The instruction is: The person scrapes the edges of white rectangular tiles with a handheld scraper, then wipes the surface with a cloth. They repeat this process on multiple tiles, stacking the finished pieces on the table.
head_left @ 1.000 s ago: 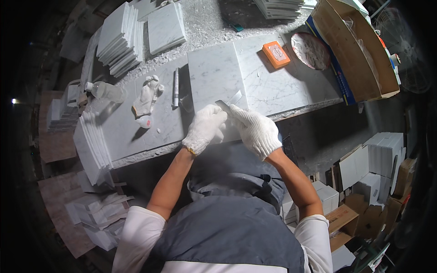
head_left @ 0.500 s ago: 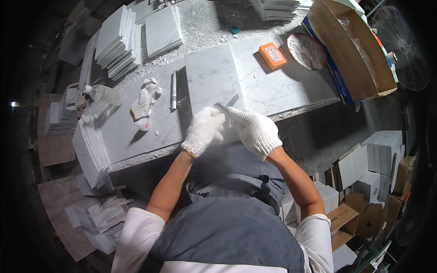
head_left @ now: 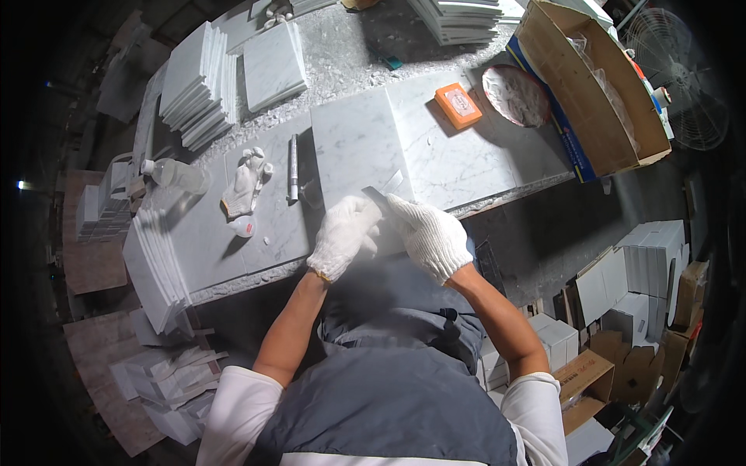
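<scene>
Both my hands wear white knit gloves and meet over the front edge of a grey-white marble slab [head_left: 357,140]. A thin, flat, grey blade-like piece [head_left: 373,194] sticks up between them. My left hand [head_left: 346,233] is closed with curled fingers at its left side. From the right, my right hand [head_left: 427,235] pinches at it with thumb and forefinger. A pale, shiny flat piece [head_left: 395,182] shows just beyond the fingertips; whether it belongs to the grey piece I cannot tell. A silver marker-like stick [head_left: 293,167] lies left of the slab, near a spare glove [head_left: 248,182].
Left on the bench stand a clear plastic bottle [head_left: 177,175] and stacked marble tiles [head_left: 194,81]. An orange box [head_left: 458,106], a round dish of white material [head_left: 515,95] and a big cardboard box [head_left: 590,85] stand right. A fan [head_left: 674,74] and cartons [head_left: 653,252] lie beyond.
My hands have shifted slightly left and down in the picture, still together around the flat piece. The whole bench has moved a little in view.
</scene>
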Demonstrator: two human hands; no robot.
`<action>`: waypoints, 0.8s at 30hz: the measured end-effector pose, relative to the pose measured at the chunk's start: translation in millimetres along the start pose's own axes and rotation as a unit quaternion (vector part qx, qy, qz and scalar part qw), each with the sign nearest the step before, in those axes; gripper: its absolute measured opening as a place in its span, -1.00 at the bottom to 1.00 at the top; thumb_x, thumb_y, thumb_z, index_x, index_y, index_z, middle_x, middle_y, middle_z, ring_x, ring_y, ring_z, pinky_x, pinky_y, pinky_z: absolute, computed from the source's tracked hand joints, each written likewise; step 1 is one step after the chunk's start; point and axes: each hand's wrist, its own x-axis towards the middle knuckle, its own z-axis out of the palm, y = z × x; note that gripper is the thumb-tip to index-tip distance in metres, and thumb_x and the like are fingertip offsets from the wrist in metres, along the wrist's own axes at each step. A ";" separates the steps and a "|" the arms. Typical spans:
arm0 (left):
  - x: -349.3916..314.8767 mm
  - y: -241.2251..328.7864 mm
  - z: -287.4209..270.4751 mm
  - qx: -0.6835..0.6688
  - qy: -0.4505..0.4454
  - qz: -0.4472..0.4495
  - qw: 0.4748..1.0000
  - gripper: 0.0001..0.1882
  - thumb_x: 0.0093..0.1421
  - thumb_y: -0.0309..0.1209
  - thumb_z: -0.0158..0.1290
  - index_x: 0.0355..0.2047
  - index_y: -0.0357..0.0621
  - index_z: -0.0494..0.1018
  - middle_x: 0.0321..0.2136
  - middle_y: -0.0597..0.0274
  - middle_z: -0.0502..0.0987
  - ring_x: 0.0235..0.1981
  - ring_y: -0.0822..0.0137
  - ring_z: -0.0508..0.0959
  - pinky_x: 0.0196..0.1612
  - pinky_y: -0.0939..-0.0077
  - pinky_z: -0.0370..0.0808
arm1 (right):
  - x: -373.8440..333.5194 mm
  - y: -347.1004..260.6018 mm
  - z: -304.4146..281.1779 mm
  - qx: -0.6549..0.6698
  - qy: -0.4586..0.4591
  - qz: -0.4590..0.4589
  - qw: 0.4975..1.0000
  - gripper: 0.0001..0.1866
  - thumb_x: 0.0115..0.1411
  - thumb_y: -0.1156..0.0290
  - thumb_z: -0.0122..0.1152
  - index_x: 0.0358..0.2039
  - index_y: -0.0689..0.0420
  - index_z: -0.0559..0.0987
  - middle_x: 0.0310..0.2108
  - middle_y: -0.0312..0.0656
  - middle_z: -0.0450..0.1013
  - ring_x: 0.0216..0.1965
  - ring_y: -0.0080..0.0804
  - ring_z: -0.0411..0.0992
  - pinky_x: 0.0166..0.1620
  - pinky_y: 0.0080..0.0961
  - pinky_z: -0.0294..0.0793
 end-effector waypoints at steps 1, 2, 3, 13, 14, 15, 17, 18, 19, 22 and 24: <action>-0.1 0.1 -0.6 0.002 0.002 -0.005 1.000 -0.63 0.27 -0.27 0.19 -0.11 -0.36 0.48 -0.47 0.20 0.57 -0.68 0.49 0.52 -0.57 0.58 0.44 | 1.7 1.5 0.5 0.034 0.043 -0.031 0.998 -0.64 0.34 0.32 0.14 0.13 -0.07 0.61 -0.15 0.00 0.61 -0.14 -0.01 0.60 -0.13 -0.25 0.57; -0.2 0.3 -1.0 0.001 0.003 -0.007 1.000 -0.63 0.27 -0.27 0.20 -0.11 -0.36 0.48 -0.46 0.20 0.57 -0.68 0.50 0.52 -0.57 0.58 0.44 | 2.8 1.5 1.7 0.032 0.071 0.002 0.997 -0.64 0.35 0.32 0.15 0.14 -0.08 0.61 -0.15 -0.01 0.61 -0.14 0.00 0.59 -0.14 -0.23 0.57; -0.7 0.4 -1.7 0.013 0.003 -0.005 1.000 -0.63 0.30 -0.24 0.17 -0.11 -0.36 0.48 -0.44 0.18 0.58 -0.66 0.47 0.54 -0.54 0.56 0.46 | 2.5 2.1 1.6 0.035 0.061 0.033 0.997 -0.64 0.35 0.31 0.14 0.14 -0.09 0.61 -0.15 -0.01 0.61 -0.15 0.01 0.59 -0.14 -0.23 0.57; -2.1 0.9 -1.8 0.012 0.000 -0.005 1.000 -0.59 0.30 -0.25 0.16 -0.04 -0.39 0.46 -0.43 0.16 0.59 -0.65 0.45 0.55 -0.52 0.54 0.47 | 5.2 -7.6 -13.1 0.073 0.015 0.057 0.996 -0.64 0.34 0.26 0.20 0.12 -0.04 0.63 -0.14 0.05 0.60 -0.13 0.00 0.60 -0.09 -0.31 0.56; -1.9 0.7 -1.6 0.009 0.000 -0.004 1.000 -0.55 0.27 -0.27 0.18 0.00 -0.41 0.45 -0.43 0.16 0.59 -0.67 0.46 0.53 -0.54 0.56 0.46 | 5.7 -7.7 -13.7 0.087 -0.029 0.047 0.995 -0.64 0.34 0.27 0.20 0.12 -0.01 0.63 -0.14 0.04 0.60 -0.13 -0.01 0.60 -0.10 -0.32 0.56; -1.6 0.7 -1.5 0.005 -0.004 -0.005 1.000 -0.55 0.27 -0.27 0.18 0.00 -0.42 0.45 -0.43 0.15 0.59 -0.67 0.46 0.54 -0.54 0.56 0.46 | 3.7 -7.1 -15.3 0.085 -0.040 0.042 0.995 -0.66 0.34 0.28 0.19 0.10 0.00 0.64 -0.14 0.04 0.60 -0.13 -0.04 0.61 -0.12 -0.36 0.56; -1.5 0.5 -1.8 0.006 -0.009 0.000 1.000 -0.54 0.26 -0.27 0.18 0.00 -0.43 0.45 -0.42 0.13 0.59 -0.67 0.45 0.54 -0.53 0.55 0.47 | 5.2 -5.2 -17.3 0.109 0.011 0.108 0.988 -0.67 0.34 0.26 0.20 0.08 -0.04 0.66 -0.14 0.03 0.60 -0.13 -0.04 0.61 -0.11 -0.35 0.57; -1.5 0.6 -1.8 0.018 -0.006 0.002 1.000 -0.54 0.26 -0.27 0.17 0.00 -0.43 0.45 -0.42 0.13 0.59 -0.66 0.45 0.55 -0.52 0.55 0.47 | 7.3 -4.0 -18.9 0.131 0.047 0.126 0.982 -0.68 0.33 0.26 0.21 0.08 -0.06 0.66 -0.14 0.03 0.61 -0.12 -0.03 0.61 -0.10 -0.35 0.57; -1.7 0.6 -1.8 0.029 -0.002 0.003 1.000 -0.55 0.27 -0.27 0.17 0.00 -0.43 0.45 -0.42 0.13 0.59 -0.66 0.44 0.55 -0.52 0.54 0.47 | 8.2 -3.9 -19.1 0.084 0.057 0.113 0.988 -0.68 0.33 0.26 0.21 0.07 -0.06 0.67 -0.19 0.01 0.61 -0.18 -0.04 0.62 -0.13 -0.34 0.57; -1.7 1.5 -1.2 0.039 0.002 -0.002 0.999 -0.55 0.26 -0.27 0.17 -0.01 -0.43 0.46 -0.42 0.12 0.59 -0.66 0.43 0.56 -0.52 0.53 0.48 | 10.8 -3.5 -21.8 0.036 -0.018 -0.007 0.999 -0.67 0.32 0.27 0.19 0.07 -0.04 0.67 -0.31 0.00 0.63 -0.31 -0.05 0.62 -0.20 -0.34 0.58; -2.1 1.8 -0.5 0.037 0.002 -0.003 0.999 -0.55 0.25 -0.27 0.18 -0.01 -0.43 0.46 -0.42 0.12 0.59 -0.66 0.43 0.56 -0.52 0.52 0.48 | 12.3 -2.0 -23.4 0.041 -0.005 0.072 0.997 -0.66 0.33 0.28 0.17 0.09 -0.05 0.66 -0.31 -0.01 0.63 -0.32 -0.04 0.62 -0.22 -0.35 0.58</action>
